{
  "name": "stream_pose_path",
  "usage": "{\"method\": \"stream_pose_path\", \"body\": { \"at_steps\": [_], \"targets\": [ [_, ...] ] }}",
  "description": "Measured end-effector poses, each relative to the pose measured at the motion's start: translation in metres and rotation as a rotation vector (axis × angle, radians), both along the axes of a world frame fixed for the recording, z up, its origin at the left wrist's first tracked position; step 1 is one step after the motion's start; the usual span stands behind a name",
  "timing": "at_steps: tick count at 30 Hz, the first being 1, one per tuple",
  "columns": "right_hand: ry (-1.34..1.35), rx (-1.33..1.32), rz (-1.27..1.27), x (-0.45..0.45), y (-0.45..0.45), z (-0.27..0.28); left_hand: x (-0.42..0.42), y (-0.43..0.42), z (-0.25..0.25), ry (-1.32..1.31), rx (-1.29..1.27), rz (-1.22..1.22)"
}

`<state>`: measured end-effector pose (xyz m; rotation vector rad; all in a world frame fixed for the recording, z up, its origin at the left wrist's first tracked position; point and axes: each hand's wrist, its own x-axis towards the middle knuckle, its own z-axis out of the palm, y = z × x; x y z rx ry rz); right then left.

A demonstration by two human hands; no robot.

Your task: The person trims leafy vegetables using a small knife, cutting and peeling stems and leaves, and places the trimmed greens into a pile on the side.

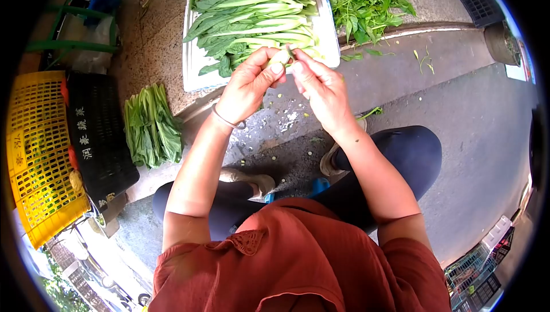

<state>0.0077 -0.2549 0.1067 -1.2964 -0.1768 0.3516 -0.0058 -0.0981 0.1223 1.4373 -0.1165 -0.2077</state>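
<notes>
My left hand (246,86) and my right hand (323,91) meet over the near edge of a white tray (195,80). Between the left thumb and fingers is a pale green vegetable stalk (280,58). The right thumb and fingers pinch at its end, beside a small dark green piece (290,52); fingers hide most of the stalk. On the tray, leafy greens (258,11) lie in a thick row, leaves to the left and pale cut stems to the right.
A bundle of greens (153,126) lies on the ground at left, beside a black crate (94,134) and a yellow crate (40,151). Loose leaves (364,3) are heaped right of the tray. A bucket (502,43) stands far right. Trimmings dot the floor between my shoes.
</notes>
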Motion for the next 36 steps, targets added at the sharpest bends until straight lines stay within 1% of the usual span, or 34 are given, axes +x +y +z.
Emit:
{"method": "stream_pose_path", "body": {
  "at_steps": [1,2,3,4,6,7,9,10,12,13,14,16,17,18,20,21,22,23,24,25,26,29,31,34,36],
  "targets": [
    [0.141,0.034,-0.023,0.003,-0.003,-0.006,0.0,0.001,0.001,-0.001,0.004,0.0],
    [0.281,0.068,-0.045,0.006,-0.006,-0.01,0.002,0.003,0.001,-0.019,0.078,0.055],
    [0.33,0.057,-0.088,0.008,-0.006,-0.01,0.005,0.006,0.001,-0.037,0.151,0.11],
    [0.331,0.059,-0.089,0.007,-0.007,-0.009,0.015,0.019,-0.018,-0.003,0.167,0.208],
    [0.308,-0.047,-0.066,0.007,-0.005,-0.007,0.039,0.037,-0.038,-0.088,0.867,0.372],
    [0.3,0.007,-0.076,0.005,-0.003,-0.008,0.048,0.039,-0.046,-0.09,0.868,0.374],
    [0.33,-0.001,-0.07,0.004,-0.003,-0.006,0.06,0.039,-0.056,-0.13,1.164,0.263],
    [0.354,-0.014,-0.067,0.005,-0.004,-0.005,0.064,0.04,-0.066,-0.135,1.164,0.258],
    [0.354,0.015,-0.071,0.006,-0.005,-0.003,0.071,0.037,-0.079,-0.429,1.288,0.247],
    [0.361,0.046,-0.069,0.006,-0.006,-0.002,0.07,0.037,-0.084,-0.448,1.346,0.271],
    [0.36,0.046,-0.078,0.006,-0.006,-0.001,0.07,0.036,-0.083,-0.454,1.342,0.265],
    [0.342,0.04,-0.086,0.006,-0.004,-0.001,0.069,0.041,-0.078,-0.548,1.304,0.356],
    [0.319,0.031,-0.096,0.005,-0.003,0.0,0.065,0.041,-0.073,-0.536,1.176,0.411],
    [0.322,0.038,-0.097,0.005,-0.001,-0.002,0.059,0.039,-0.06,-0.536,1.183,0.407],
    [0.154,0.014,-0.1,0.005,0.002,-0.009,0.045,0.037,-0.03,-0.244,0.979,0.375],
    [0.156,0.019,-0.097,0.005,0.003,-0.009,0.038,0.036,-0.021,-0.299,0.956,0.35],
    [0.103,-0.025,-0.063,0.005,0.004,-0.009,0.033,0.034,-0.013,-0.296,0.961,0.349],
    [0.049,-0.07,-0.032,0.005,0.004,-0.008,0.028,0.031,-0.005,-0.274,0.81,0.336],
    [0.052,-0.068,-0.035,0.004,0.005,-0.006,0.024,0.026,0.003,-0.25,0.657,0.321],
    [0.003,-0.074,-0.035,0.002,0.007,-0.003,0.02,0.019,0.012,-0.203,0.608,0.3],
    [-0.047,-0.08,-0.033,0.002,0.009,0.001,0.019,0.017,0.011,-0.203,0.609,0.299],
    [-0.066,-0.038,-0.031,0.003,0.013,0.004,0.018,0.013,0.016,-0.12,0.589,0.175],
    [-0.078,-0.036,-0.032,0.003,0.012,0.007,0.017,0.013,0.016,-0.138,0.591,0.173],
    [-0.019,-0.015,0.02,0.003,0.009,0.01,0.015,0.013,0.018,-0.141,0.591,0.161],
    [-0.101,-0.023,0.008,0.004,0.009,0.004,0.016,0.014,0.019,-0.13,0.589,0.151]
  ]
}}
